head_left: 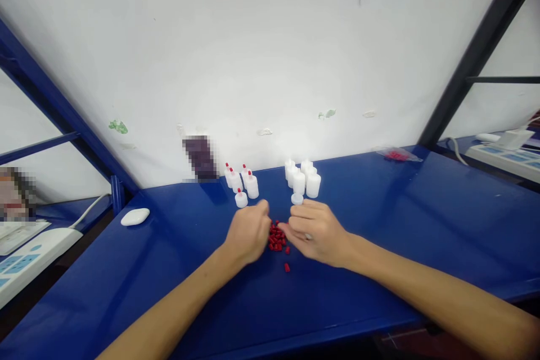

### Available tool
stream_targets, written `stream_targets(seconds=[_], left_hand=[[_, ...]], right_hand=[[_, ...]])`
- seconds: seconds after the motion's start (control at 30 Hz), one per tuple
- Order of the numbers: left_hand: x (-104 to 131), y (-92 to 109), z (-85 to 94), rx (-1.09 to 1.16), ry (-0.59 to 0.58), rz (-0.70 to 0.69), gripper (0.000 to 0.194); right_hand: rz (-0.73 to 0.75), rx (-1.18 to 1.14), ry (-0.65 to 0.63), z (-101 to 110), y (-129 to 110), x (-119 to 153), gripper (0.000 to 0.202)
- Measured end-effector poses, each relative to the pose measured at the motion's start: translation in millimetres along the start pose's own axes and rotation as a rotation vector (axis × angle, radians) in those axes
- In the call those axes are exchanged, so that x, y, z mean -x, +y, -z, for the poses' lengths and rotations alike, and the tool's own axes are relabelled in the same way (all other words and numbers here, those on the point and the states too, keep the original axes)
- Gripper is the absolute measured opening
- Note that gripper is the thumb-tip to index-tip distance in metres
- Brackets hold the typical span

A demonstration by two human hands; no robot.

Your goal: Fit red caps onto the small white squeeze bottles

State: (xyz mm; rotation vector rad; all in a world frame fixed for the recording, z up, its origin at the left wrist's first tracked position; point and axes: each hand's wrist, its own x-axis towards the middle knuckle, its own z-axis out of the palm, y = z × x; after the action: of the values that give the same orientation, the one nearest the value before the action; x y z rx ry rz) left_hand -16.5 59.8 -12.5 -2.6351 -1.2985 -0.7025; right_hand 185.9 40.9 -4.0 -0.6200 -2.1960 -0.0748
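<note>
My left hand point(250, 232) is closed just left of a pile of small red caps point(277, 238), its fingertips turned away from me; what they hold, if anything, is hidden. On the pile's right, my right hand point(317, 233) has curled fingers, with the thumb stretched towards the caps. A bit of something white shows inside that hand, too covered to name. Beyond the left hand stand several white bottles point(252, 186) with red tips, and a low white lid point(241, 199) with a red tip. Past the right hand are several white bottles point(313, 184) without red tips and a white disc-shaped piece point(297, 199).
Two loose red caps lie nearer me on the blue table point(371, 298). A white rounded object point(135, 216) rests at the left. At the back right lies a clear bag point(399, 155) with red pieces. Power strips point(31, 261) flank the table behind metal frame posts.
</note>
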Motion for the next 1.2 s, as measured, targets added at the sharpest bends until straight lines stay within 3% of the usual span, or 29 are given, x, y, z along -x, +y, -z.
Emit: stream_targets(seconds=[0.07, 0.13, 0.2, 0.4, 0.7, 0.87, 1.0, 1.1, 1.2], left_hand=[[-1.4, -11.0, 5.7, -0.011, 0.027, 0.14, 0.023], [-2.5, -18.8, 10.4, -0.014, 0.0, 0.153, 0.023], [-2.9, -20.7, 12.2, 0.004, -0.05, 0.112, 0.026], [-0.3, -12.9, 6.3, 0.084, -0.103, -0.024, 0.028], [2.3, -25.2, -0.2, 0.189, 0.136, 0.015, 0.021], [-1.4, -37.6, 0.0, 0.004, 0.272, 0.134, 0.022], [-3.4, -49.4, -2.6, -0.172, 0.212, 0.173, 0.021], [-3.3, -54.2, -4.8, -0.184, 0.105, 0.178, 0.018], [-2.6, -55.3, -4.8, -0.155, 0.076, 0.151, 0.021]], right_hand=[[-0.02, 0.055, 0.129, 8.4, 8.8, -1.9, 0.038], [-0.125, 0.103, 0.168, 18.2, 20.2, -4.1, 0.026], [-0.198, 0.205, 0.125, 25.4, 32.2, -5.1, 0.008], [-0.347, 0.252, -0.142, 19.6, 49.5, 0.9, 0.023], [-0.404, 0.269, -0.351, 7.1, 51.1, 5.5, 0.023], [-0.435, 0.363, -0.445, 9.1, 46.8, 3.4, 0.018], [-0.449, 0.454, -0.456, 13.2, 46.1, 2.3, 0.021], [-0.463, 0.454, -0.454, 16.2, 46.5, 1.8, 0.026], [-0.499, 0.462, -0.419, 19.3, 44.1, -1.1, 0.025]])
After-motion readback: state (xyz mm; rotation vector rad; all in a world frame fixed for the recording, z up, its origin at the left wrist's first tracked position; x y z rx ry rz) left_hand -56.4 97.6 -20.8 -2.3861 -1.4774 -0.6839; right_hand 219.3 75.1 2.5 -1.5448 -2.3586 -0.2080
